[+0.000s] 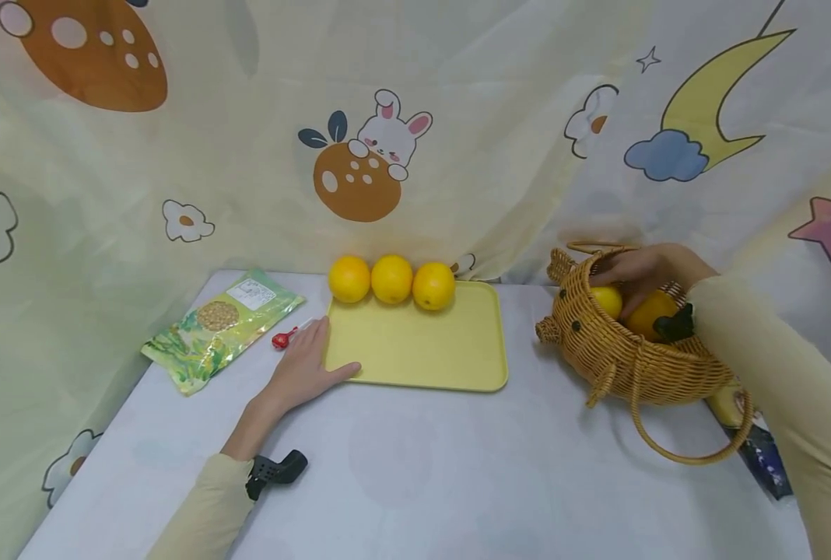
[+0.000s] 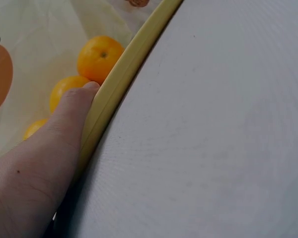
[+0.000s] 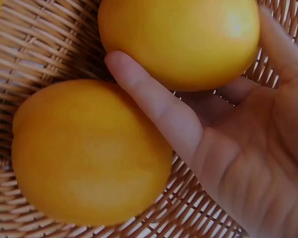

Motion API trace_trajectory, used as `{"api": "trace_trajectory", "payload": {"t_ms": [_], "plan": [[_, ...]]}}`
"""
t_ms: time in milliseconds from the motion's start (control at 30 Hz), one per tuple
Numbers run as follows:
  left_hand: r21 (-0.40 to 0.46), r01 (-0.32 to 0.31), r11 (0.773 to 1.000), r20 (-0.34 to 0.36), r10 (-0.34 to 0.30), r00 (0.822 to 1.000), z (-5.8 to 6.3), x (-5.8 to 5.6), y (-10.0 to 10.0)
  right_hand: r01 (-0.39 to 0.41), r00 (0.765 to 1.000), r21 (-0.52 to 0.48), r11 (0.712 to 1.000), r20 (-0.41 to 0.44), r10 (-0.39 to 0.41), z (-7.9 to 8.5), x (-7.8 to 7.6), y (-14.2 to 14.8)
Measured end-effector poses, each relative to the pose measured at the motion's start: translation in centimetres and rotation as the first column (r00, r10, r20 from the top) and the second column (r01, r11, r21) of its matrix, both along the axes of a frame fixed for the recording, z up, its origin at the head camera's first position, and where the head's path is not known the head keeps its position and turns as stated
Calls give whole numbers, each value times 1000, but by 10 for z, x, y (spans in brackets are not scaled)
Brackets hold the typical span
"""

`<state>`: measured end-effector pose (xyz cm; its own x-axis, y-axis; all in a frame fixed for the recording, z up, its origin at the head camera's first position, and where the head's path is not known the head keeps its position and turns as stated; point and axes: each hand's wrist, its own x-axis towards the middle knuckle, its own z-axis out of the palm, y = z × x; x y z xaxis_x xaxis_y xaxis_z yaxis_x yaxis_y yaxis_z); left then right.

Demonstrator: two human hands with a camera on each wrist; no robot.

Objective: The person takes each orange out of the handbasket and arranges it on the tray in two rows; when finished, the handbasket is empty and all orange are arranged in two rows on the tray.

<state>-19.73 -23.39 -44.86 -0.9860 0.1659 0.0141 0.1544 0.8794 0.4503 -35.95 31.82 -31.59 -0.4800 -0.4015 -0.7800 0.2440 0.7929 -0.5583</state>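
Note:
Three oranges (image 1: 391, 279) stand in a row along the far edge of a yellow tray (image 1: 415, 350). My left hand (image 1: 306, 362) rests on the tray's near left corner, fingers extended along the left side and thumb over the front rim. Inside a wicker basket shaped like a pig (image 1: 611, 358), my right hand (image 1: 650, 268) grips an orange (image 3: 179, 44), with the thumb across its near side and fingers around its far side. Another orange (image 3: 89, 153) lies beside the thumb in the basket. The right fingertips are hidden behind the held fruit.
A green and yellow food packet (image 1: 222, 327) lies left of the tray, and a small red-wrapped candy (image 1: 284, 339) sits between them. The basket's looped handle (image 1: 688, 459) hangs onto the table. Behind the basket's right side, a dark package (image 1: 759, 451) partly shows. A patterned cloth backs the table.

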Motion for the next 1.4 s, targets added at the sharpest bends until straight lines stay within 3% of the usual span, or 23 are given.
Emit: {"api": "trace_trajectory", "payload": {"t_ms": [133,400,700,933,1167,1300,1400], "plan": [[0,-3,1000,4,3,1000,-1,0,1,36,999,-28,999,27,-35,-5,-1,2],[-2,-4,1000,13,4,1000,-3,0,2,-40,999,39,998,37,39,-4,2,-5],[2,5,1000,8,-5,1000,-5,1,7,1,997,54,999,71,-5,-10,2,0],[11,7,1000,3,-7,1000,-8,2,12,-52,998,36,998,49,50,-7,9,10],[-12,18,1000,10,-18,1000,-5,2,8,-131,990,53,990,-41,133,25,25,35],[-20,10,1000,-1,-10,1000,0,0,2,-180,978,-35,983,-111,175,55,35,51],[-22,16,1000,4,-16,1000,1,-2,0,-213,964,-157,964,-193,182,75,41,62]]}}
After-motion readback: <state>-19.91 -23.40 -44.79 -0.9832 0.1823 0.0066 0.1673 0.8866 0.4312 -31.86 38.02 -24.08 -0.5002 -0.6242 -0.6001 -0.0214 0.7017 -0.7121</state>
